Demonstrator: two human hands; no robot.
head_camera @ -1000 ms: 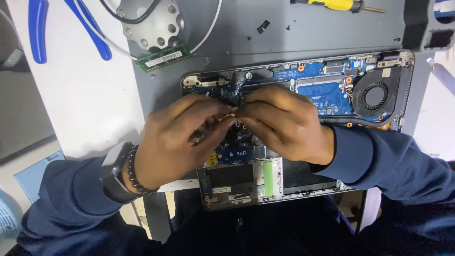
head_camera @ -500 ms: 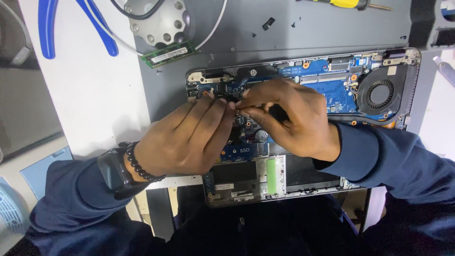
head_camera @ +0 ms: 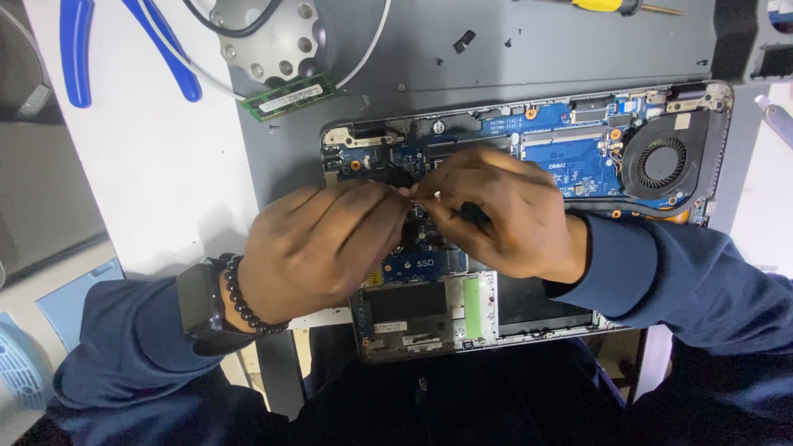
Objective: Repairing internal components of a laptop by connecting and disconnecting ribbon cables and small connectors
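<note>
An opened laptop (head_camera: 529,106) lies on a grey mat, its blue circuit board (head_camera: 578,157) and round fan (head_camera: 661,161) exposed. Both my hands hover over the middle of the board with their fingertips meeting. My left hand (head_camera: 318,248), with a dark watch and bead bracelet on the wrist, has its fingers curled toward a black connector (head_camera: 401,175). My right hand (head_camera: 504,215) pinches a small black part (head_camera: 472,213) between thumb and fingers. What the left fingertips grip is hidden.
A green memory stick (head_camera: 289,97) lies left of the laptop, beside a round silver disc (head_camera: 273,33) with a white cable. Blue-handled pliers (head_camera: 74,49) rest at the far left, a yellow screwdriver (head_camera: 611,5) at the top edge. A small black piece (head_camera: 465,40) sits on the grey mat (head_camera: 537,58).
Both hands have stayed together over the board and shifted slightly toward its back edge. The right fingers have reworked their pinch on the small black part.
</note>
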